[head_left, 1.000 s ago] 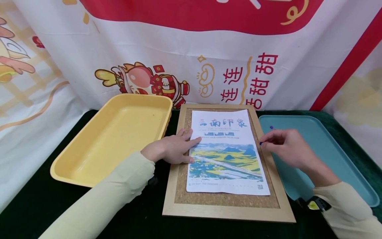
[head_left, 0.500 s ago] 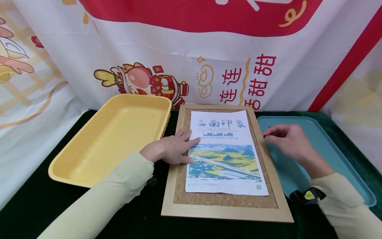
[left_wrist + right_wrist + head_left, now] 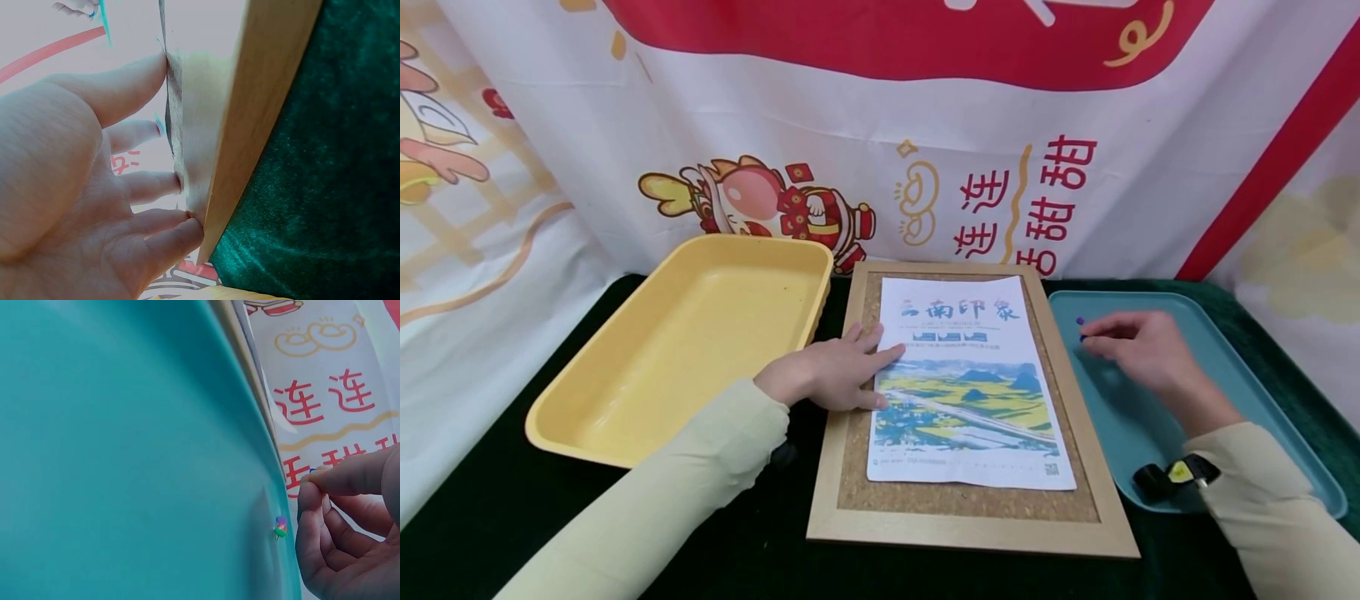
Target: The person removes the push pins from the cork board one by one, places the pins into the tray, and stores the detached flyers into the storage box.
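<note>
A printed paper sheet with a landscape picture lies on a wood-framed cork board. My left hand rests with spread fingers on the sheet's left edge and the board; the left wrist view shows its fingertips along the frame. My right hand is over the upper left part of a blue-green tray, right of the board. Thumb and forefinger pinch a small blue push pin, mostly hidden by the fingertips. Several colourful push pins lie close together in the tray beneath this hand.
A deep yellow tray stands left of the board, near my left forearm. Dark green cloth covers the table. Behind it hangs a printed white and red curtain.
My right hand has moved from the board's right edge rightward and slightly back over the tray, still pinching the blue push pin. My left hand has stayed put on the sheet.
</note>
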The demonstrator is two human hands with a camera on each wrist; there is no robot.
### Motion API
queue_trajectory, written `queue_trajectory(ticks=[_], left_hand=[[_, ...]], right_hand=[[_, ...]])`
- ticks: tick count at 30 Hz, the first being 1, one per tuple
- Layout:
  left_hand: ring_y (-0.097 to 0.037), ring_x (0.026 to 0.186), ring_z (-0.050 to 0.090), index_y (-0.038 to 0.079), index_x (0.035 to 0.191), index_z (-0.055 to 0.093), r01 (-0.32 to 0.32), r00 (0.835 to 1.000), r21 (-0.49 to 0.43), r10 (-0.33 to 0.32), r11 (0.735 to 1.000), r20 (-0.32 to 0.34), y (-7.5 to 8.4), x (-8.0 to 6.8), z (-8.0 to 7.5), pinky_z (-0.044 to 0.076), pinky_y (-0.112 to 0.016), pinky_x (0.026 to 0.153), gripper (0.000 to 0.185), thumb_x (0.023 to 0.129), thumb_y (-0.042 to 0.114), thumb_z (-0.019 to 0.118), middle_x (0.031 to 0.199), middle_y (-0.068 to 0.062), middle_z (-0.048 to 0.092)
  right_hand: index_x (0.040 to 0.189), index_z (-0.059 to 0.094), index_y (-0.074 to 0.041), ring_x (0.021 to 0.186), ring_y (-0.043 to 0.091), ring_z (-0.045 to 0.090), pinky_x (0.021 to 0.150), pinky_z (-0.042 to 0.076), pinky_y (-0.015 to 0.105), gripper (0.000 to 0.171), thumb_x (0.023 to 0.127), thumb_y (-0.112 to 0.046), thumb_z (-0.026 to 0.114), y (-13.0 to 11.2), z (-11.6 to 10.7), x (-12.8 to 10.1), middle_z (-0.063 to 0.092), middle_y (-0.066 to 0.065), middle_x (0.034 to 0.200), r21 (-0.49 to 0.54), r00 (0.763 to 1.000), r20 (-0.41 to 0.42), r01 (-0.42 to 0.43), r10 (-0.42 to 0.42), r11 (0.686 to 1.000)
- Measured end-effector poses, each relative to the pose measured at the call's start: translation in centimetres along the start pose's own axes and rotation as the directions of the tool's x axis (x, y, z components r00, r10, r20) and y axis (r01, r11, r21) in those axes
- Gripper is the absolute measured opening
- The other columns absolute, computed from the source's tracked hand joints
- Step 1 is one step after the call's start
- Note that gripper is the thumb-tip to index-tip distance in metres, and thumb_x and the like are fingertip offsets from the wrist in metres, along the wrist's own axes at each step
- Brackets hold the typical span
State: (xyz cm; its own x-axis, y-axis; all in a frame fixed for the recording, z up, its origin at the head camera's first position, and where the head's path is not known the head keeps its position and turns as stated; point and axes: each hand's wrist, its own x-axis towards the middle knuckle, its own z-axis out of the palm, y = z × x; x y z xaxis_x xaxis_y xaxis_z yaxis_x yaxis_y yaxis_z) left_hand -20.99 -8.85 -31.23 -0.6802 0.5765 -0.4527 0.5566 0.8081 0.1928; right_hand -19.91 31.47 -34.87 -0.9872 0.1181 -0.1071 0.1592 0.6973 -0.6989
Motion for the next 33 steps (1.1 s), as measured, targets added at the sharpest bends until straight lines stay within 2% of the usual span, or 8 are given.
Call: queue_trajectory(ticks=[11, 17, 24, 33], left_hand=[[-0.046, 0.166, -0.002, 0.023, 0.173, 0.015, -0.003, 1.0, 0.0, 0.003, 1.0, 0.004, 0.1, -0.1, -0.1, 0.021, -0.056, 0.132, 0.078, 0.11, 0.044, 0.056, 0.18, -0.018, -0.004], [-0.046, 0.166, -0.002, 0.023, 0.173, 0.015, -0.003, 1.0, -0.001, 0.003, 1.0, 0.005, 0.1, -0.1, -0.1, 0.02, -0.057, 0.133, 0.078, 0.11, 0.044, 0.056, 0.179, -0.018, -0.005], [-0.046, 0.166, -0.002, 0.023, 0.173, 0.015, -0.005, 1.0, 0.002, 0.005, 1.0, 0.004, 0.1, -0.1, -0.1, 0.021, -0.057, 0.132, 0.078, 0.11, 0.043, 0.056, 0.179, -0.018, -0.004], [-0.046, 0.166, -0.002, 0.023, 0.173, 0.015, -0.005, 1.0, 0.002, 0.005, 1.0, 0.004, 0.0, 0.0, 0.0, 0.02, -0.057, 0.133, 0.078, 0.11, 0.044, 0.056, 0.18, -0.018, -0.004]], right_hand=[[0.142, 0.065, -0.002, 0.107, 0.031, 0.056, 0.075, 0.052, 0.026, 0.04, 0.109, -0.025, 0.061, 0.8, -0.8, 0.7, 0.061, 0.026, 0.142, -0.017, 0.992, 0.036, -0.122, 0.123, 0.992], [0.141, 0.066, -0.001, 0.108, 0.032, 0.058, 0.076, 0.052, 0.026, 0.039, 0.109, -0.022, 0.059, 1.1, -0.9, 1.2, 0.061, 0.027, 0.142, -0.029, 0.989, 0.04, -0.14, 0.141, 0.99], [0.142, 0.064, 0.001, 0.108, 0.033, 0.056, 0.081, 0.05, 0.034, 0.041, 0.109, -0.023, 0.058, 1.2, -1.1, 1.6, 0.06, 0.029, 0.141, -0.039, 0.984, 0.053, -0.166, 0.168, 0.985], [0.139, 0.065, 0.004, 0.107, 0.033, 0.056, 0.078, 0.05, 0.031, 0.041, 0.108, -0.023, 0.058, 1.3, -1.2, 1.6, 0.064, 0.029, 0.136, -0.031, 0.982, 0.051, -0.181, 0.182, 0.983]])
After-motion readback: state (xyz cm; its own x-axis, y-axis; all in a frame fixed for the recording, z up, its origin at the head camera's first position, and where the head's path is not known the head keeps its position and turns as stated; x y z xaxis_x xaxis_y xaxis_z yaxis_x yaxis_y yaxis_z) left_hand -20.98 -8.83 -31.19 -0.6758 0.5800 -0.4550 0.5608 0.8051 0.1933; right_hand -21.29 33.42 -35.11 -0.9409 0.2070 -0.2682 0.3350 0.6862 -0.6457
